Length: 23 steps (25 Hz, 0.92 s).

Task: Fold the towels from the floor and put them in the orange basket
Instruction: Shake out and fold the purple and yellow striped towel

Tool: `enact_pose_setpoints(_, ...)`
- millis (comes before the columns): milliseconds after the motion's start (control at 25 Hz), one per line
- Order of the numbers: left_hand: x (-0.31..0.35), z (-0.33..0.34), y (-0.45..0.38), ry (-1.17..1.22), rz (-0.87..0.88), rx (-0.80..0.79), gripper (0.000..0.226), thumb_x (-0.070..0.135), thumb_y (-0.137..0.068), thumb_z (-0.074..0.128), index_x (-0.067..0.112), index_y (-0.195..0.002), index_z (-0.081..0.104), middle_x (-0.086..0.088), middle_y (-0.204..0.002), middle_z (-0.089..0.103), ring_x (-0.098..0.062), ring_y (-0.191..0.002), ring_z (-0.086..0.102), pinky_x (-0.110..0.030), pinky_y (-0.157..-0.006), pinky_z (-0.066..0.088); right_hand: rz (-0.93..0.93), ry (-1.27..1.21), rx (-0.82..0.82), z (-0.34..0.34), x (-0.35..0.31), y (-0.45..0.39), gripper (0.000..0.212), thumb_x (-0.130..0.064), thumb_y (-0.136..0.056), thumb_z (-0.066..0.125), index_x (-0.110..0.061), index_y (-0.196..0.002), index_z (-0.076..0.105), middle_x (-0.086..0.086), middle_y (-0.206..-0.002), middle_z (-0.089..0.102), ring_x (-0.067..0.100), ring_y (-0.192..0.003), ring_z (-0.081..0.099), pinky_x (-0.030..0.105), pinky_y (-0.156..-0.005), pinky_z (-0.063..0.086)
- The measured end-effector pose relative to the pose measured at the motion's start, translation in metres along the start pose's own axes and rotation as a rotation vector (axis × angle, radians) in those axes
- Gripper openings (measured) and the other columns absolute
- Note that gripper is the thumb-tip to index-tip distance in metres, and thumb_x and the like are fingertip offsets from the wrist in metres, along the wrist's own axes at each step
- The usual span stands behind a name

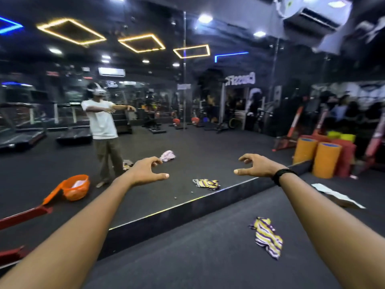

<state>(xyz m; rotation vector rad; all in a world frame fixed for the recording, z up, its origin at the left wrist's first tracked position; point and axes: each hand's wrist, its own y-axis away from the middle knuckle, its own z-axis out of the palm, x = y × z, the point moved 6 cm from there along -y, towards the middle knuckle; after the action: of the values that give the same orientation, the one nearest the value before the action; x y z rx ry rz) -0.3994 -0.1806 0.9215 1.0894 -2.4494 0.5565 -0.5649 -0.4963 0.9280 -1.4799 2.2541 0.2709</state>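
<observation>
We hold our left hand (149,171) and right hand (257,166) out mid-frame, fingers loosely curled, both holding nothing. A striped towel (267,236) lies crumpled on the dark floor (187,257) at lower right. The mirror (187,142) reflects the orange basket (76,187) at left.

Both hands reach forward with fingers loosely curled, holding nothing: left hand (145,171), right hand (257,166). A striped towel (267,236) lies crumpled on the floor (198,257) below the right hand. The mirror ahead reflects an orange basket (76,187).
</observation>
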Motion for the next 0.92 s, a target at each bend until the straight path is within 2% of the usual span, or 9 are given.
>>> enact_pose_setpoints(120,0.075,0.052,-0.038,-0.007,0.1,-0.05,0.059,0.045,-0.078,0.073,0.017,-0.127,0.055,0.002,-0.12,0.054,-0.014,-0.117,0.053,-0.021,-0.094,0.036,0.081,0.005,0.045,-0.043,0.083,0.017,0.084,-0.071,-0.06,0.072,-0.022,-0.126,0.055,0.002,-0.127,0.059,0.017,-0.115,0.056,0.034,-0.101,0.043)
enact_pose_setpoints(200,0.118,0.086,-0.062,0.003,0.155,-0.055,0.065,0.054,-0.074,0.073,0.018,-0.126,0.056,0.004,-0.122,0.057,-0.012,-0.116,0.053,-0.024,-0.101,0.036,0.123,0.014,0.06,-0.067,0.129,0.027,0.072,-0.06,-0.07,0.074,-0.019,-0.126,0.056,0.001,-0.124,0.06,0.017,-0.113,0.056,0.029,-0.095,0.043)
enact_pose_setpoints(280,0.15,0.115,-0.079,0.038,0.185,-0.066,0.065,0.053,-0.074,0.073,0.018,-0.125,0.056,0.002,-0.123,0.058,-0.009,-0.11,0.053,-0.026,-0.102,0.038,0.14,0.014,0.086,-0.084,0.164,0.032,0.063,-0.051,-0.075,0.074,-0.017,-0.125,0.057,0.002,-0.123,0.061,0.017,-0.112,0.057,0.03,-0.098,0.044)
enact_pose_setpoints(360,0.181,0.149,-0.098,0.057,0.208,-0.092,0.058,0.045,-0.077,0.074,0.017,-0.125,0.056,-0.002,-0.123,0.058,-0.012,-0.111,0.054,-0.027,-0.099,0.04,0.161,0.017,0.103,-0.099,0.201,0.037,0.064,-0.051,-0.075,0.074,-0.018,-0.126,0.055,0.003,-0.127,0.059,0.018,-0.116,0.055,0.034,-0.103,0.043)
enact_pose_setpoints(440,0.208,0.179,-0.115,0.059,0.23,-0.129,0.058,0.045,-0.077,0.074,0.018,-0.125,0.055,-0.005,-0.126,0.058,-0.016,-0.116,0.055,-0.03,-0.101,0.042,0.19,0.026,0.099,-0.108,0.233,0.04,0.066,-0.05,-0.078,0.072,-0.017,-0.131,0.053,0.003,-0.13,0.056,0.02,-0.122,0.052,0.034,-0.104,0.041)
enact_pose_setpoints(720,0.262,0.266,-0.192,0.085,0.272,-0.23,0.059,0.046,-0.077,0.074,0.02,-0.126,0.054,-0.005,-0.129,0.057,-0.019,-0.118,0.054,-0.032,-0.102,0.041,0.282,-0.002,0.103,-0.12,0.317,0.007,0.069,-0.049,-0.079,0.071,-0.016,-0.136,0.049,0.006,-0.137,0.053,0.021,-0.126,0.049,0.032,-0.104,0.039)
enact_pose_setpoints(920,0.273,0.328,-0.28,0.104,0.283,-0.279,0.061,0.046,-0.076,0.075,0.021,-0.128,0.053,-0.004,-0.129,0.057,-0.019,-0.117,0.055,-0.033,-0.101,0.042,0.325,-0.023,0.095,-0.115,0.37,-0.06,0.069,-0.047,-0.081,0.071,-0.017,-0.138,0.046,0.008,-0.14,0.049,0.023,-0.126,0.049,0.036,-0.099,0.046)
